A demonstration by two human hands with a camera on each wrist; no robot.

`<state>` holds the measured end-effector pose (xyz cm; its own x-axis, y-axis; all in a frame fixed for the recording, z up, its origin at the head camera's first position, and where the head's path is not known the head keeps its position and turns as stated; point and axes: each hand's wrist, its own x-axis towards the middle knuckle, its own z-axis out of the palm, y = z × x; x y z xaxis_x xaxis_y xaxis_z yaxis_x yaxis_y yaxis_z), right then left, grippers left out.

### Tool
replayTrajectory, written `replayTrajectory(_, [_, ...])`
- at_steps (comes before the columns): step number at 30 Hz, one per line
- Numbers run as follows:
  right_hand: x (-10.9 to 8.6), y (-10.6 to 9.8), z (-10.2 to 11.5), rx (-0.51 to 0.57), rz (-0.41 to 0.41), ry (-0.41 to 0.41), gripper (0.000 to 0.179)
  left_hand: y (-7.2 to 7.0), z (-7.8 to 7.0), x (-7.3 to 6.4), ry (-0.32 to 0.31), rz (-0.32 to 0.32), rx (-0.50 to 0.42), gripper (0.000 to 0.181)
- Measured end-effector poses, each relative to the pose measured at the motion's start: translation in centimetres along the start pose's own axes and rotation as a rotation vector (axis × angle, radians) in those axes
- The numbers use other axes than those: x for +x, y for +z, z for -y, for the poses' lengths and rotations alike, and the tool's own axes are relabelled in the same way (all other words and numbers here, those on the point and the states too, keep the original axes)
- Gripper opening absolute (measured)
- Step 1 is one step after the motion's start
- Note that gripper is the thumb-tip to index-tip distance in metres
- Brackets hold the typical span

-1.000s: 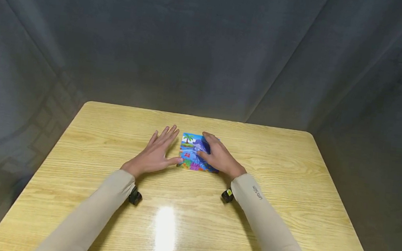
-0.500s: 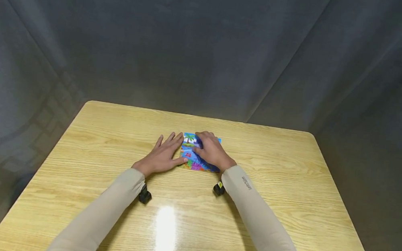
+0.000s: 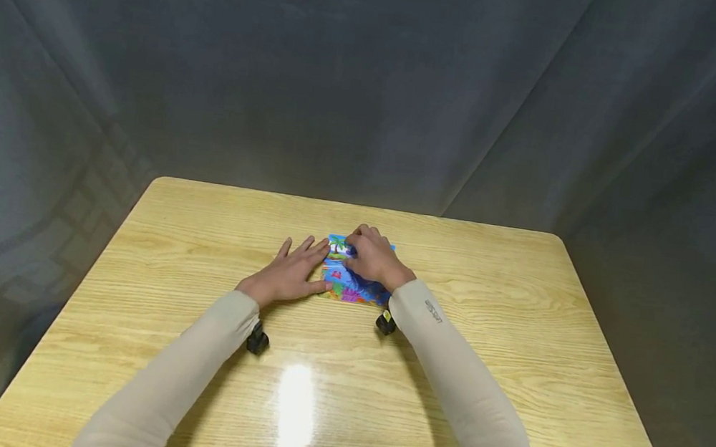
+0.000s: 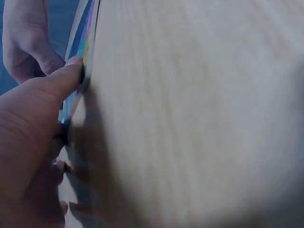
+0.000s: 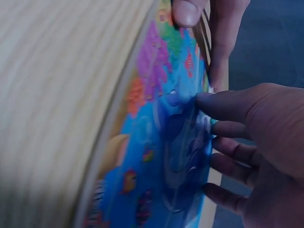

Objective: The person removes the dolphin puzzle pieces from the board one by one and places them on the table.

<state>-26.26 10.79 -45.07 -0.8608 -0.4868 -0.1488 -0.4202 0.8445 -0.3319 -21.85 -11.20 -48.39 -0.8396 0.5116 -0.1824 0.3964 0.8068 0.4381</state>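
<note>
A thin, glossy picture board (image 3: 336, 276) with a dolphin, palm tree and corals lies flat on the wooden table. My left hand (image 3: 288, 274) is spread with straight fingers along the board's left side. Its thumb (image 5: 186, 12) rests on the lower left corner. Over the upper middle of the board is my right hand (image 3: 376, 255), its fingers bent and thumb set opposite them. In the right wrist view its fingertips (image 5: 218, 159) meet the board around the blue dolphin (image 5: 178, 142). The right hand hides much of the dolphin in the head view.
The light wood table (image 3: 480, 365) extends around both forearms. Behind it and at the sides hangs a dark grey curtain (image 3: 319, 90). A small black camera (image 3: 258, 340) sits on the left wrist and another black camera (image 3: 386, 322) on the right.
My left hand has moved right, its fingers now at the board's left edge. My right hand has shifted left over the dolphin and its fingers have bent more. The board stays nearly in place.
</note>
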Motion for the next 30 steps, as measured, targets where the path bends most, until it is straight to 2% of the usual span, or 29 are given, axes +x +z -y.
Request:
replayTrajectory(8, [0.5,-0.9,0.7,-0.064,0.101,0.048,0.055,-1.5,-0.9,0.0,0.001,0.083,0.034,0.094])
replayTrajectory(20, [0.5,-0.6,0.9,-0.108,0.118,0.041,0.053,-1.6,-1.1,-0.3,-0.018,0.115,0.05,0.096])
replayTrajectory(30, [0.4,-0.9,1.0,-0.075,0.111,0.048,0.046,-1.8,-1.9,-0.4,-0.035,0.14,0.084,0.095])
